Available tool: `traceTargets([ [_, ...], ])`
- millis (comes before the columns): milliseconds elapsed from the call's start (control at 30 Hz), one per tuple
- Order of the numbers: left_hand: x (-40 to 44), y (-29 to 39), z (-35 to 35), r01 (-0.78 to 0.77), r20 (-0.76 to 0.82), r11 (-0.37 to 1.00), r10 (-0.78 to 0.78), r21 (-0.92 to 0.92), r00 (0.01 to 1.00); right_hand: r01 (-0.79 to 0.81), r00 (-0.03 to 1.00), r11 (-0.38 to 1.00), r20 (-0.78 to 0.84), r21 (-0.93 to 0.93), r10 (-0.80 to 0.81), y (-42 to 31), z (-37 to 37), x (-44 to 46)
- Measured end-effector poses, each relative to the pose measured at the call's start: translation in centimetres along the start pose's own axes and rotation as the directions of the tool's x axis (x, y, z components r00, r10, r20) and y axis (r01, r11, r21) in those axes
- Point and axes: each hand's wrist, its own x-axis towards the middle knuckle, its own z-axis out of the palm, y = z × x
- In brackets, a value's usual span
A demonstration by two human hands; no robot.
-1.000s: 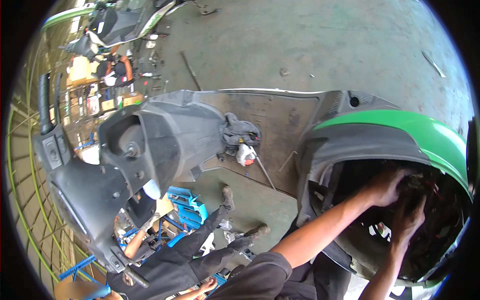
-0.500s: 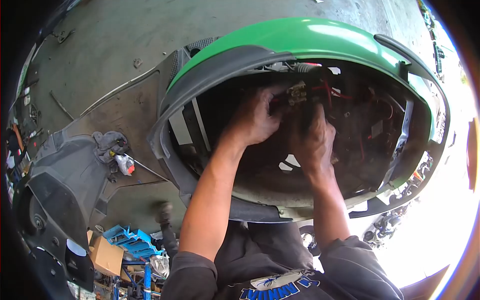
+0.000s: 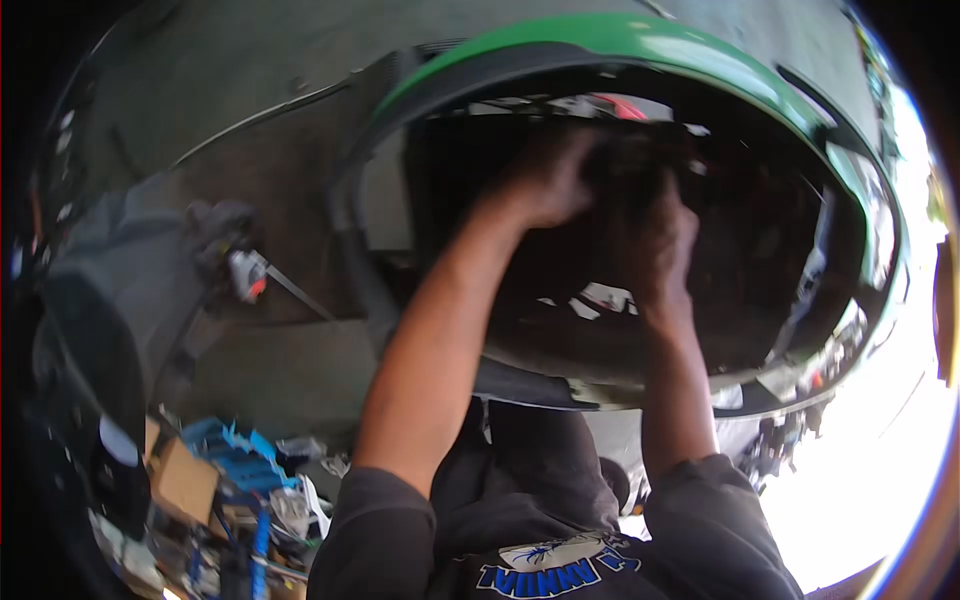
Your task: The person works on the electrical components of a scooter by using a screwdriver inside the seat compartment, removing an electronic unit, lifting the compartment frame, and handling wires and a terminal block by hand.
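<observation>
Both my hands reach into the wide oval opening of a green scooter body (image 3: 640, 40) with a dark grey rim. My left hand (image 3: 555, 185) is curled in the upper middle of the opening, its fingertips blurred and in shadow. Close beside it, my right hand (image 3: 665, 240) is closed with the thumb on top, around something dark that I cannot make out. A dark part with a dim metallic look (image 3: 640, 150) lies between and just beyond the fingers; blur hides its shape.
A grey floorboard panel (image 3: 290, 190) extends to the left, with a dark cloth (image 3: 220, 225) and a small clear bag (image 3: 248, 275) on it. Blue racking (image 3: 235, 455) and a cardboard box (image 3: 185, 478) stand lower left. A metal strut (image 3: 808, 275) crosses the opening's right side.
My view has shifted, so the scooter body sits slightly higher and to the right. Both hands stay together in the opening; the brass-coloured piece at the left fingers is now blurred and dark.
</observation>
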Motion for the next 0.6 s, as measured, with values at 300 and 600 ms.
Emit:
traceTargets([
  [300,7.0,-9.1,7.4,-0.001,0.032,0.940,-0.010,0.342,0.999,0.210,0.960,0.962,-0.150,-0.174,-0.237,6.5,0.7,4.0],
  [600,6.5,-3.3,4.1,0.185,-0.070,0.926,-0.171,0.329,0.983,0.203,0.968,0.888,0.222,-0.412,-0.118,7.9,0.0,10.4],
])
